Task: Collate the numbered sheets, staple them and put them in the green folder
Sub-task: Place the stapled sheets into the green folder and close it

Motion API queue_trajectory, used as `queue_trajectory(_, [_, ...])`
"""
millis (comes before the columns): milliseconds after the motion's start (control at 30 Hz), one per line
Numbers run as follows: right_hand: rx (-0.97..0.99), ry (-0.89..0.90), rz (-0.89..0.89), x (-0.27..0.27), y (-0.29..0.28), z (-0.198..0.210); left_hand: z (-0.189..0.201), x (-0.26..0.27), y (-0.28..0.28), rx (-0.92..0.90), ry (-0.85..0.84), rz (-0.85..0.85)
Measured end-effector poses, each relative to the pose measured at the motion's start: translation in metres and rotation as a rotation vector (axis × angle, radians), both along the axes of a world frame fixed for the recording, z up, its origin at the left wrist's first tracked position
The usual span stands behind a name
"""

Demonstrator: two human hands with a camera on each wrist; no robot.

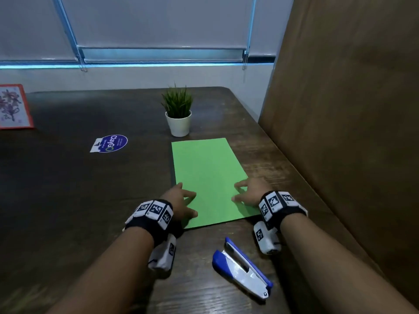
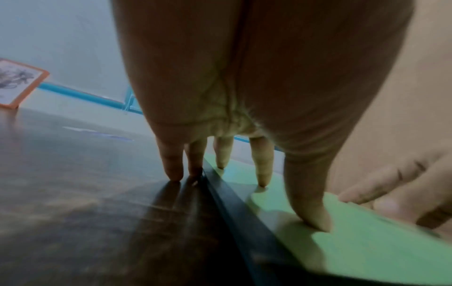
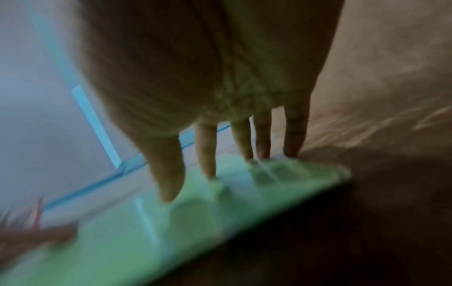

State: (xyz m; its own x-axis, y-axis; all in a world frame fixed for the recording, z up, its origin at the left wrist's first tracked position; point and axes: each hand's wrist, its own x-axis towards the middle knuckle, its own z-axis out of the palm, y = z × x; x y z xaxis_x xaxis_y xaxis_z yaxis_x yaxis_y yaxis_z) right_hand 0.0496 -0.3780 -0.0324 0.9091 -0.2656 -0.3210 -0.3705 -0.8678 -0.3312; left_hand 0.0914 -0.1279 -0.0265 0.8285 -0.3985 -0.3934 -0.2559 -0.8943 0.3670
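The green folder (image 1: pixel 207 175) lies closed and flat on the dark wooden table (image 1: pixel 68 189), its long side running away from me. My left hand (image 1: pixel 181 201) rests on the folder's near left edge, straight fingers (image 2: pixel 263 170) spread, some on the folder (image 2: pixel 367 238), some on the table (image 2: pixel 73 212). My right hand (image 1: pixel 246 193) presses the near right edge with straight fingertips (image 3: pixel 208 154) on the green cover (image 3: pixel 122 241). A blue and silver stapler (image 1: pixel 243 266) lies on the table in front of the folder, between my forearms. No numbered sheets are visible.
A small potted plant (image 1: pixel 178 112) stands just beyond the folder's far edge. A blue oval sticker (image 1: pixel 111 143) lies at mid-left, and a red-framed flower picture (image 1: pixel 13 106) at the far left. A brown partition (image 1: pixel 351 109) walls the table's right side.
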Motion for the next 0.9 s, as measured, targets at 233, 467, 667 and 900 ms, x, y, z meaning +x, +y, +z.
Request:
queue_trajectory(233, [-0.060, -0.025, 0.019, 0.019, 0.016, -0.002, -0.011, 0.022, 0.010, 0.037, 0.010, -0.003])
queue_trajectory(467, [0.041, 0.035, 0.058, 0.001, 0.017, 0.015, 0.004, -0.003, -0.007, 0.094, -0.162, -0.069])
queue_trajectory(667, [0.071, 0.002, 0.071, -0.025, 0.019, 0.021, 0.038, -0.086, -0.029, -0.288, 0.224, -0.351])
queue_trajectory(900, [0.181, -0.063, 0.153, -0.077, 0.040, 0.038, 0.010, -0.124, -0.028, -0.115, -0.033, -0.471])
